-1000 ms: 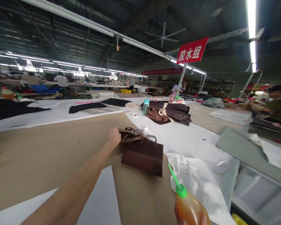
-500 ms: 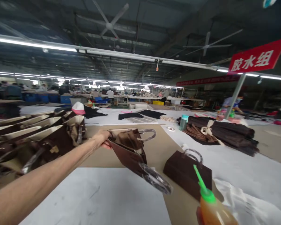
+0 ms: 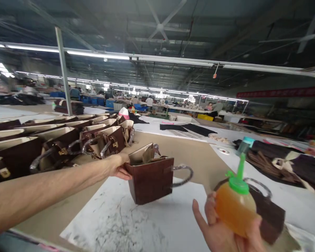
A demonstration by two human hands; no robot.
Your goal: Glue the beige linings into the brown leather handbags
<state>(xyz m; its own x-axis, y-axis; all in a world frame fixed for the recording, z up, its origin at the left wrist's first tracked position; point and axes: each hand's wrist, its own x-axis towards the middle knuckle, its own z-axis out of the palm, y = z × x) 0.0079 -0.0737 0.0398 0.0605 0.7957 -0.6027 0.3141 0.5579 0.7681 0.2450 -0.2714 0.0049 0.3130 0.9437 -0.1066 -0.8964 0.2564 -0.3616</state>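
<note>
On the brown-covered worktop, rows of open bags stand. The left hand grips one bag's edge above stained white paper; the right hand holds a glue bottle, its nozzle off the bag, gluing apparently unfinished.

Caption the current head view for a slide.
Left hand grips a dark brown boxy handbag; right holds a green-capped amber bottle.

Dark brown bag; amber bottle, green cap; white sheet, black-streaked.
</note>
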